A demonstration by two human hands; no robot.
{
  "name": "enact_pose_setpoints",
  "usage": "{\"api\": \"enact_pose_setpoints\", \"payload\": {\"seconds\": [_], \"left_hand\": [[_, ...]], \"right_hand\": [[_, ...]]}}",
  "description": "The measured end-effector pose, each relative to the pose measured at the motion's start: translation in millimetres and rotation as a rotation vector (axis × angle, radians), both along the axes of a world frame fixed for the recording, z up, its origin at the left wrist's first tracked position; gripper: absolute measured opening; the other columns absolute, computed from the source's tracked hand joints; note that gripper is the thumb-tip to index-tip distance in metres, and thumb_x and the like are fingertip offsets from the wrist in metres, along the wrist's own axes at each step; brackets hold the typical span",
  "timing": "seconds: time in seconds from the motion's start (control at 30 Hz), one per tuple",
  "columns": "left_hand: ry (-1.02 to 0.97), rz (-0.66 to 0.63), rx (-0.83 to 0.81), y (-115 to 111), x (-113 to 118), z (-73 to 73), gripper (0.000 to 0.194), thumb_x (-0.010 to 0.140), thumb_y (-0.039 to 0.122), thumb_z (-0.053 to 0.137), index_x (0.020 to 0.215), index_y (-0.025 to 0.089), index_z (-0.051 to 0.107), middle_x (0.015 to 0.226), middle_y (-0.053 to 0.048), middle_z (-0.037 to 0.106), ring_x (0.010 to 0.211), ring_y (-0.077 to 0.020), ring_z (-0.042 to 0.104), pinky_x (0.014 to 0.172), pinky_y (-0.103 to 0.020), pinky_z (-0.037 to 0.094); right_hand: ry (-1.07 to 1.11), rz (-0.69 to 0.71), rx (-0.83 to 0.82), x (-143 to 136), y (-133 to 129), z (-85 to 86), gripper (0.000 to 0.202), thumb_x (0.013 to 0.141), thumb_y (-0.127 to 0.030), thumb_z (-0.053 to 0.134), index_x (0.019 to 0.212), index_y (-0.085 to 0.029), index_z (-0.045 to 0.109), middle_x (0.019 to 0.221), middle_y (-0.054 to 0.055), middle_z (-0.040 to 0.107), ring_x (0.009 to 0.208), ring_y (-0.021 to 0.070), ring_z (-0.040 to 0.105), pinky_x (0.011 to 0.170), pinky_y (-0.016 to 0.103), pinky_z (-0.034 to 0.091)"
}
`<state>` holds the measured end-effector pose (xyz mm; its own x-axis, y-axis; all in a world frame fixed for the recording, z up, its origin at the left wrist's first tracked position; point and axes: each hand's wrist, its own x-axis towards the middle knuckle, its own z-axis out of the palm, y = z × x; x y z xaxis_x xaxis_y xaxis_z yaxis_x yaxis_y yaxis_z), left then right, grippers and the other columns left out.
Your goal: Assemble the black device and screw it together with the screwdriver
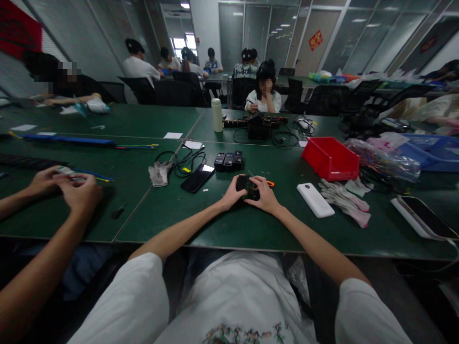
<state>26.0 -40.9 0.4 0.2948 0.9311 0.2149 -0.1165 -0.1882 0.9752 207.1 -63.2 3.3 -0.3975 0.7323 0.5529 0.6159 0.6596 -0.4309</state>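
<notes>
At far left, a co-worker's hand (pixel 79 192) grips a small object near the edge of the desk (pixel 161 205). Farther back lies a blue strip (pixel 71 139) with coloured wires at its end. Next, a grey glove (pixel 159 173) rests beside a black cable, followed by a black phone (pixel 193 182) lying flat. Three black boxes (pixel 228 161) stand side by side just behind and to the right of the phone.

In the middle, above the near part of the desk, the person's left hand (pixel 233 195) is closed around the left side of a dark unit (pixel 243 183). Some green shows in the unit. The right hand (pixel 264 195) is curled onto its right side, fingers over the top. Both hands have hold of it.

Status: handling of the unit appears to be under way and not complete, since neither hand has released it. Whether its parts are joined or separated cannot be told. The three boxes are out of hand; whether they are finished cannot be determined.

An orange loop (pixel 270 184) shows beside the right hand, partly covered. Farther right are a red bin (pixel 332 160), a white block (pixel 315 200) and pale gloves (pixel 346 203); neither hand touches these.
</notes>
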Motion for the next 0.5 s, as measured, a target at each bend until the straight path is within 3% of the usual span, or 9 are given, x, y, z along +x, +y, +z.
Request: {"api": "enact_pose_setpoints", "payload": {"seconds": [0.2, 0.37, 0.5], "left_hand": [[-0.277, -0.127, -0.371, 1, 1, 3.7, 0.052, 0.07, 0.023, 0.06, 0.12, 0.022, 0.045, 0.108, -0.006, 0.065, 0.096, -0.0236, 0.066, 0.088, -0.042, 0.051], [-0.379, -0.197, -0.457, 0, -2, 9.5, 0.042, 0.077, 0.038, 0.058, 0.116, 0.022, 0.05, 0.112, -0.007, 0.066, 0.099, -0.0259, 0.066, 0.086, -0.044, 0.052], [-0.358, -0.152, -0.487, -1, -2, 12.3, 0.044, 0.079, 0.043, 0.061, 0.118, 0.024, 0.051, 0.114, -0.006, 0.065, 0.1, -0.0239, 0.065, 0.085, -0.041, 0.053]], "right_hand": [[0.033, -0.018, -0.032, 0, -1, 2.3, 0.068, 0.079, -0.044, 0.067, 0.137, -0.027, 0.037, 0.134, 0.012, 0.039, 0.118, 0.0296, 0.052, 0.088, 0.047, 0.056], [0.017, 0.013, -0.021, 2, 1, 1.7, 0.058, 0.084, -0.045, 0.061, 0.136, -0.027, 0.04, 0.132, 0.012, 0.04, 0.119, 0.0289, 0.051, 0.091, 0.047, 0.054], [-0.027, 0.062, -0.016, 2, 0, 2.5, 0.059, 0.082, -0.046, 0.062, 0.135, -0.028, 0.042, 0.133, 0.011, 0.04, 0.122, 0.0291, 0.047, 0.095, 0.048, 0.051]]}}
